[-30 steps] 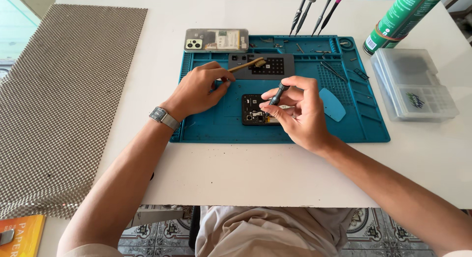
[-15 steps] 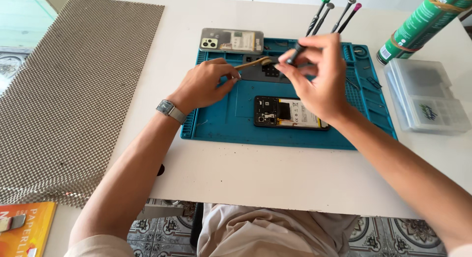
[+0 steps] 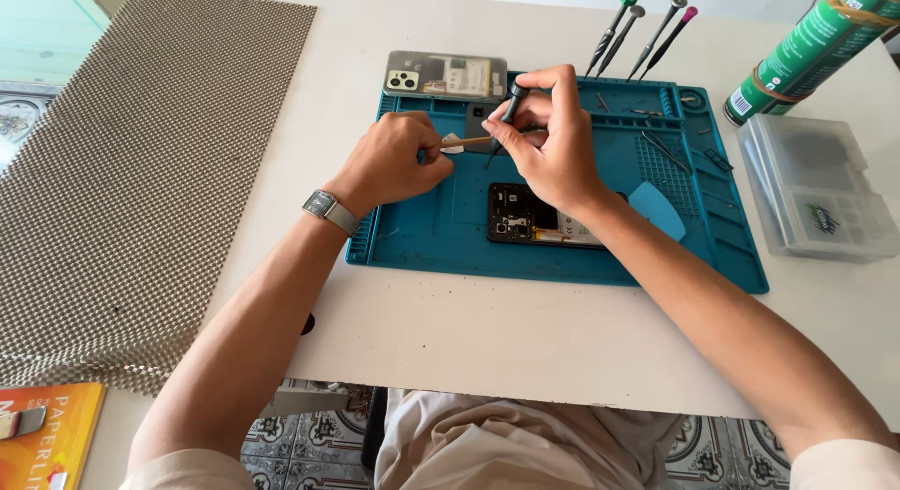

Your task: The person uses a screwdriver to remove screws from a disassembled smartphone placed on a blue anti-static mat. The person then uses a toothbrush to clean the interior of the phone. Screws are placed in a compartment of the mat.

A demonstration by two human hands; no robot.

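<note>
An opened black phone [image 3: 525,215] with bare circuitry lies on a blue work mat [image 3: 422,237]. My right hand [image 3: 548,138] grips a small dark screwdriver [image 3: 506,110], tip down over a dark tray at the mat's back. My left hand [image 3: 394,162], with a wristwatch, pinches tweezers [image 3: 466,143] that point right toward the screwdriver tip. The phone's back cover [image 3: 445,75], camera side up, rests at the mat's far edge.
Several spare screwdrivers [image 3: 637,30] lie behind the mat. A green can [image 3: 811,49] and a clear plastic box [image 3: 816,185] stand at the right. A light blue pick [image 3: 656,209] lies on the mat. A grey mesh mat [image 3: 141,171] covers the left; an orange book [image 3: 47,434] sits low left.
My right hand lifted the screwdriver off the opened phone and carried it back to the dark tray near the tweezers. My left hand stayed in place.
</note>
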